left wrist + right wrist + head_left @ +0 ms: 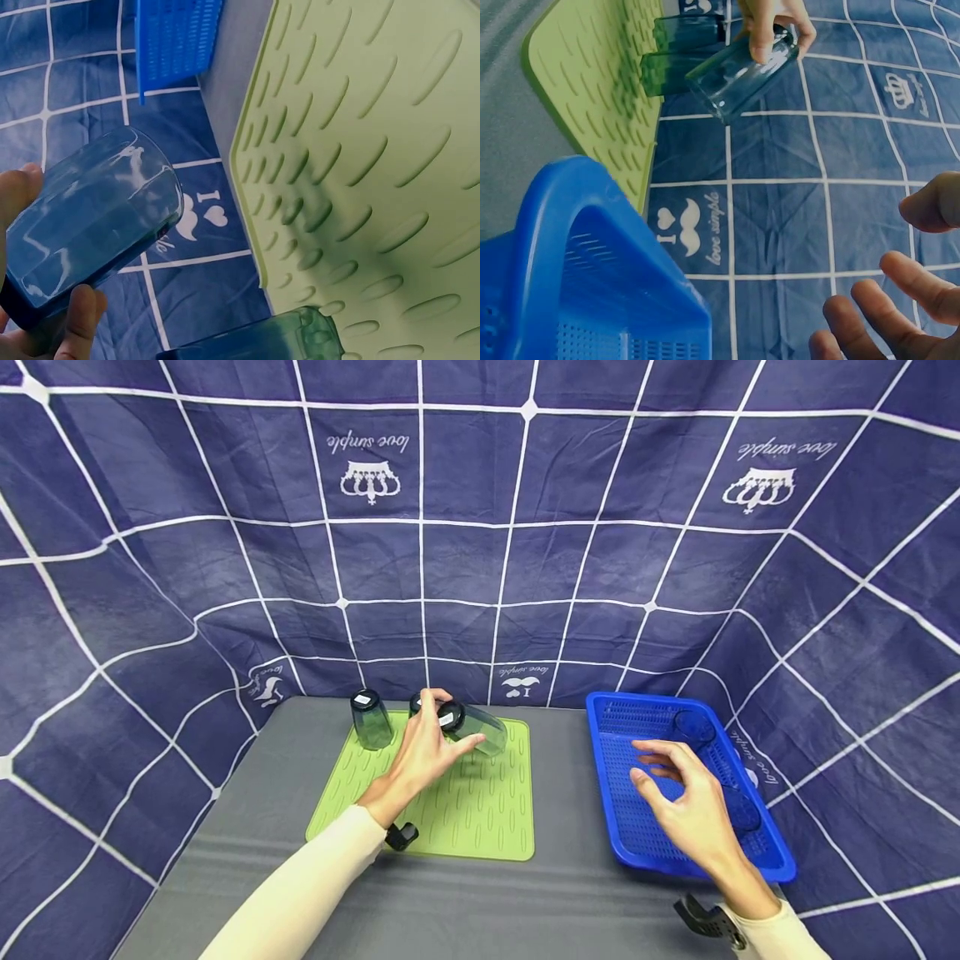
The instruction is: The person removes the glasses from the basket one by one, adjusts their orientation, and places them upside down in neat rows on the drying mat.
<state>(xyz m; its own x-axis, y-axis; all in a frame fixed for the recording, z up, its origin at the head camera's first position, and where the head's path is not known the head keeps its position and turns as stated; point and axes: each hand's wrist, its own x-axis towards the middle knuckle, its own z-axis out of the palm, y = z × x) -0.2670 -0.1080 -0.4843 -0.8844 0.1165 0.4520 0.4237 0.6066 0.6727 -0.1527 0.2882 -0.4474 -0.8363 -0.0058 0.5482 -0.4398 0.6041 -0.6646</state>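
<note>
My left hand (pixel 420 750) grips a clear bluish-green drinking glass (pixel 486 732) round its thick dark base, thumb on one side and fingers on the other. The glass is tilted above the mat, its mouth to the lower right. On the green ribbed mat (pixel 480 818), one glass (pixel 372 727) stands upside down at the left. Another glass (pixel 667 73) stands beside it, mostly hidden behind my left hand in the head view. My right hand (pixel 693 806) hovers over the blue basket (pixel 602 768), fingers spread and loosely bent, holding nothing.
Inside the basket at its right side lie two glasses, one far (pixel 693 727) and one near (pixel 741 810). A grey table (pixel 562 827) carries mat and basket. Blue checked cloth (pixel 480 560) hangs behind and at both sides.
</note>
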